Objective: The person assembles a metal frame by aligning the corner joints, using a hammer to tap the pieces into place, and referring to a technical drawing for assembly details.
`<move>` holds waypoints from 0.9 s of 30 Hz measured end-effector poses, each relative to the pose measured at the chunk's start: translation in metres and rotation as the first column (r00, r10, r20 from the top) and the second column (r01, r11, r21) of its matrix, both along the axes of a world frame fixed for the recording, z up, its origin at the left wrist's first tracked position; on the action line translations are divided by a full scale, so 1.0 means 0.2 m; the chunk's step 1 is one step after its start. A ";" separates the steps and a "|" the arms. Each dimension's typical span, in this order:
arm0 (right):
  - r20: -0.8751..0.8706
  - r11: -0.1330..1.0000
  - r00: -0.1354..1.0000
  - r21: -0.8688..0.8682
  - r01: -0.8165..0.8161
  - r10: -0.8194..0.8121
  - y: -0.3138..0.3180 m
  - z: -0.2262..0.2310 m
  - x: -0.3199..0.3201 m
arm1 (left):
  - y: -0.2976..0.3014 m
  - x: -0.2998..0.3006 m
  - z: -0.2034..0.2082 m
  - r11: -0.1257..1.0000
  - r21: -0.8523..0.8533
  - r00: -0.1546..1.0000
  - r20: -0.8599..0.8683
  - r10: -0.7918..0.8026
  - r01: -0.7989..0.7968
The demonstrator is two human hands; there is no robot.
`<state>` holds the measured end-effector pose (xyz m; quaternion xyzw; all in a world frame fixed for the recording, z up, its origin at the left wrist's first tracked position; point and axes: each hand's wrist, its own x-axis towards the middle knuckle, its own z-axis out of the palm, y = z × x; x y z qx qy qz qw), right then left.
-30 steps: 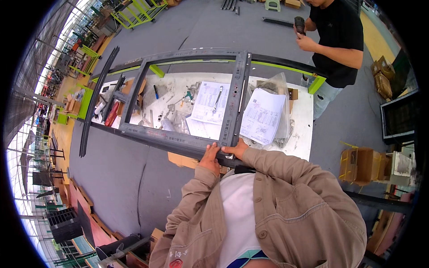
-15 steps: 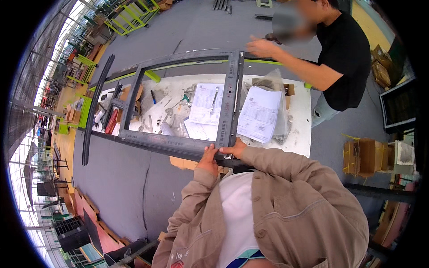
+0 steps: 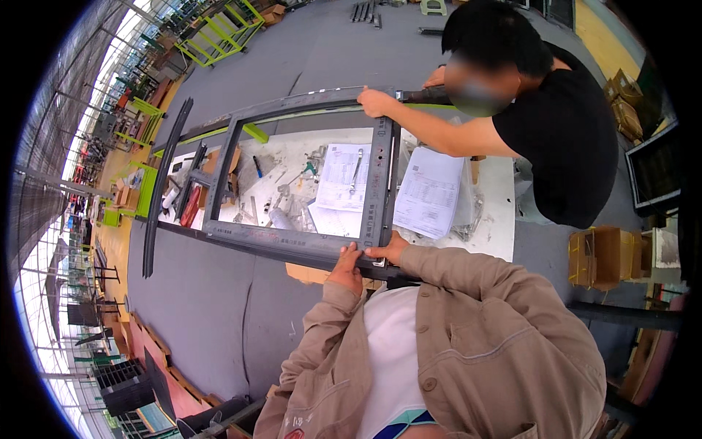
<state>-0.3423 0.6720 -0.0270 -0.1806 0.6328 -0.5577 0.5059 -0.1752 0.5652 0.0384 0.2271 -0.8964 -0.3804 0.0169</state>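
A dark grey metal window frame (image 3: 292,241) lies flat over a white table. At its near right corner, my left hand (image 3: 346,271) grips the near rail with its fingers on top. Close beside it, my right hand (image 3: 391,250) is closed around the same corner from the right, thumb lying across the top. The undersides of both grips are hidden. At the far right corner, a co-worker's hand (image 3: 375,102) rests on the frame. This person also holds a dark elongated tool (image 3: 426,95) against that corner; its kind is unclear.
Under the frame, the white table (image 3: 493,227) bears printed sheets (image 3: 428,192), a wrench (image 3: 356,170), a blue marker (image 3: 257,167) and plastic bags. A long dark profile (image 3: 167,186) sticks out at the left. A cardboard box (image 3: 601,257) stands on the right.
The co-worker has leaned in over the table, set one hand on the far right corner and brought the dark tool down to it. My hands keep their hold at the near corner.
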 end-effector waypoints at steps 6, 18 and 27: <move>0.028 0.994 1.000 0.108 0.001 -0.004 -0.02 -0.10 0.02 | -0.01 0.03 -0.06 0.999 -0.055 0.999 -0.050 -0.003 0.000; 0.236 0.996 0.967 0.007 0.093 -0.092 0.00 0.15 0.02 | 0.03 0.00 0.00 0.994 -0.103 0.998 -0.051 0.032 -0.038; 0.171 0.998 0.985 0.057 -0.023 0.013 0.02 0.07 -0.01 | -0.01 -0.01 -0.24 0.993 -0.121 0.988 -0.154 -0.019 0.001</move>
